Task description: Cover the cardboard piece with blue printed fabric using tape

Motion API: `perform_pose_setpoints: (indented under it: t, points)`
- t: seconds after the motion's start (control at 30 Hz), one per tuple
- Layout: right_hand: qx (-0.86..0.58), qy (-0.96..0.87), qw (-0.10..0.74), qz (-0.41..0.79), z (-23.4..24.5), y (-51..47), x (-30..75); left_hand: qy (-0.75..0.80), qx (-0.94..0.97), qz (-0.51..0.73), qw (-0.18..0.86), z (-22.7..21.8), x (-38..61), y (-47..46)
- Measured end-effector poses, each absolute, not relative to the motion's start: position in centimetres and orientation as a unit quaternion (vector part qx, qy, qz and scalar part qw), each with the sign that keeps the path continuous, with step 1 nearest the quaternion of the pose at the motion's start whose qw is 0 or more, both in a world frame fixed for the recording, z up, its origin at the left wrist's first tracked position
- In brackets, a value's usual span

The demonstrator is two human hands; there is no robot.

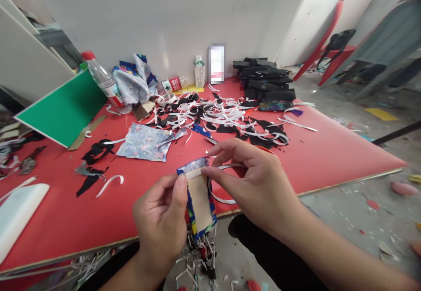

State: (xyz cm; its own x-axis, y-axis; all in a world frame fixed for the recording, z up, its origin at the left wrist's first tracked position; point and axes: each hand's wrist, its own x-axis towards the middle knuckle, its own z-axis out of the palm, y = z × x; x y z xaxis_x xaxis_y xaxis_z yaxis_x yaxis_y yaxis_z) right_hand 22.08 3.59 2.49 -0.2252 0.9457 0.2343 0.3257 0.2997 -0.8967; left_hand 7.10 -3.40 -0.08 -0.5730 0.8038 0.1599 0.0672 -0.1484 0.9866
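Observation:
My left hand (164,212) grips the left edge of a small flat panel (200,199), thumb on top. The panel has a tan face, and blue patterned fabric is folded over its borders. Across its upper part lies a white strip (195,174). My right hand (248,172) is closed in a pinch on that strip at the panel's upper right corner, and a loop of strip curls below the fingers. Beyond the hands, a light blue patterned fabric piece (144,143) lies on the red tabletop (108,214). Scissors, partly hidden, lie behind my right hand.
White strips and black scraps (223,113) are heaped mid-table. Black folded pieces (263,78) are stacked behind, near a phone (216,65), a small bottle (199,72) and a lying bottle (173,83). A tall bottle (107,83) leans by a green board (66,109).

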Motion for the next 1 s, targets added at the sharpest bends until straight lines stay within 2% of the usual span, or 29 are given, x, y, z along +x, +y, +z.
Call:
perform_pose_setpoints:
  t: [0.13, 0.27, 0.4, 0.53, 0.67, 0.87, 1.0]
  points:
    - [-0.495, -0.681, 0.416, 0.345, 2.6, 3.9, 22.1, 0.57, 0.362, 0.676, 0.295, -0.4, 6.9, -3.7]
    - [-0.431, -0.699, 0.38, 0.425, 2.8, 4.2, 22.2, 0.525, 0.35, 0.688, 0.358, -0.3, 6.5, -3.8]
    - [-0.399, -0.715, 0.364, 0.443, 3.3, 4.1, 22.6, 0.523, 0.369, 0.625, 0.447, 0.1, 6.3, -3.5]
    - [-0.376, -0.75, 0.343, 0.422, 4.2, 4.0, 23.4, 0.521, 0.354, 0.604, 0.488, 0.0, 6.4, -3.4]
    - [-0.378, -0.776, 0.334, 0.378, 4.8, 3.9, 24.0, 0.503, 0.359, 0.608, 0.498, 0.2, 6.4, -3.4]
    - [-0.331, -0.839, 0.335, 0.273, 4.3, 3.7, 24.4, 0.545, 0.423, 0.562, 0.457, 1.3, 6.2, -3.1]
    - [-0.309, -0.858, 0.335, 0.236, 4.0, 3.8, 24.2, 0.558, 0.399, 0.577, 0.443, 0.9, 6.1, -3.2]
